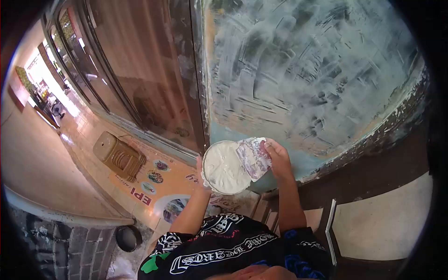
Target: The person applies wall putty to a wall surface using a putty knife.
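My left hand (pixel 200 173) grips the rim of a round tub of white putty (pixel 223 170) at its left side; most of its fingers are hidden by the tub. The putty's surface is smeared and uneven. In my right hand (pixel 278 158) is a flat, putty-smeared scraper (pixel 254 157), pinched at its right edge. The scraper's left part overlaps the tub's right rim. Just beyond the tub stands a wall panel (pixel 298 74) streaked with white putty over a blue-green surface.
A brown plastic stool (pixel 120 155) lies on a printed orange banner (pixel 154 196) to the left. Dark-framed glass doors (pixel 144 70) adjoin the streaked panel. A dark round container (pixel 128 238) sits by the brick wall (pixel 81 247) at lower left.
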`<state>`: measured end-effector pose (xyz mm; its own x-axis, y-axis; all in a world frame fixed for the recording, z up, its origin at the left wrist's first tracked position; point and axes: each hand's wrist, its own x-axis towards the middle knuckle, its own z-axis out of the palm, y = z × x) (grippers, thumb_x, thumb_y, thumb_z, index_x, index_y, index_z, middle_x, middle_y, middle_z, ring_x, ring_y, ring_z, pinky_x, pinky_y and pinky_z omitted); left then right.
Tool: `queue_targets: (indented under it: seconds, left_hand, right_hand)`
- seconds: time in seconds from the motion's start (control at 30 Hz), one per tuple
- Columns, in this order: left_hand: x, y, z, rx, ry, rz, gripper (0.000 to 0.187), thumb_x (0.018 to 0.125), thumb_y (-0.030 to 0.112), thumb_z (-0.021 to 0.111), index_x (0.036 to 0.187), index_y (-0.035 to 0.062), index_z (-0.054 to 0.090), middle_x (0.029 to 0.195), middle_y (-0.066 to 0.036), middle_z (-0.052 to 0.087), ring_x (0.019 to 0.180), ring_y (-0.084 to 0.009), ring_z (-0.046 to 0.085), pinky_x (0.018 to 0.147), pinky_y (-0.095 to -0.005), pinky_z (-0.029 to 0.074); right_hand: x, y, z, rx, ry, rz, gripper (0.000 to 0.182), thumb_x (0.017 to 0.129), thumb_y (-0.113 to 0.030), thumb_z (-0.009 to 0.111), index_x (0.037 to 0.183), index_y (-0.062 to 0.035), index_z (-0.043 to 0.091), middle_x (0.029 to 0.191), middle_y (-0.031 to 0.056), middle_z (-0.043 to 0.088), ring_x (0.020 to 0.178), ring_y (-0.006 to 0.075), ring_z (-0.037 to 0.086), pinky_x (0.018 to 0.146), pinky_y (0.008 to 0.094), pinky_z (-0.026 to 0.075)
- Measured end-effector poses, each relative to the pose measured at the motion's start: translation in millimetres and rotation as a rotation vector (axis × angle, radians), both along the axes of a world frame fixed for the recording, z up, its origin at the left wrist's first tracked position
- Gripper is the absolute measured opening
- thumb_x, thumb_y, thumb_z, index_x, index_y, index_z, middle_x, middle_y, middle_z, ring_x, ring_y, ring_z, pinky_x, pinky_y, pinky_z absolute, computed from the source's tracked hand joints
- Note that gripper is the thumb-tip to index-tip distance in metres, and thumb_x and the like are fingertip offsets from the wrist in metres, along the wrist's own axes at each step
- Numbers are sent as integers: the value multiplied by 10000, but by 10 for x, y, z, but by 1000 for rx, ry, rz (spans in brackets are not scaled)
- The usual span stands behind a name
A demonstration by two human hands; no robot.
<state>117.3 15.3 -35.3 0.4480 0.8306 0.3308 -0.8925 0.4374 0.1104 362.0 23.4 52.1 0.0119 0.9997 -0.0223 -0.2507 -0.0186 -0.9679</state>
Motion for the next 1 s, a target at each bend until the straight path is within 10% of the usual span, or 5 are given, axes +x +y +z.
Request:
queue_targets:
  seconds: [0.57,0.67,0.8,1.0]
  left_hand:
    - [382,-732,-317,-33,-106,-127,926,906,730,399,1542,63,311,1568,-177,354,1409,-379,389,1166,-550,308]
    - [358,-897,-205,-314,665,91,964,849,801,416,1498,89,410,1522,-207,412,1359,-427,434,1114,-617,353]
    - [284,-887,-342,-316,-233,-157,975,861,810,371,1514,86,381,1540,-209,382,1374,-441,409,1113,-627,348]
    - [74,-640,-59,-206,157,41,973,891,810,308,1520,71,365,1546,-200,378,1385,-415,404,1146,-581,323]
  right_hand:
    - [183,-266,-520,-51,-42,-243,295,994,-113,545,1222,45,644,1057,43,693,946,115,638,859,263,499]
    - [211,-261,-737,-200,136,-181,338,996,-148,517,1275,24,599,1152,76,667,1024,191,655,887,365,538]
    - [309,-354,-911,-199,488,-133,331,1001,-145,521,1299,-8,574,1233,103,635,1121,233,625,940,419,516]
    - [294,-607,-424,-160,395,-34,322,1005,-136,553,1302,-13,569,1171,76,653,1069,165,630,927,327,506]
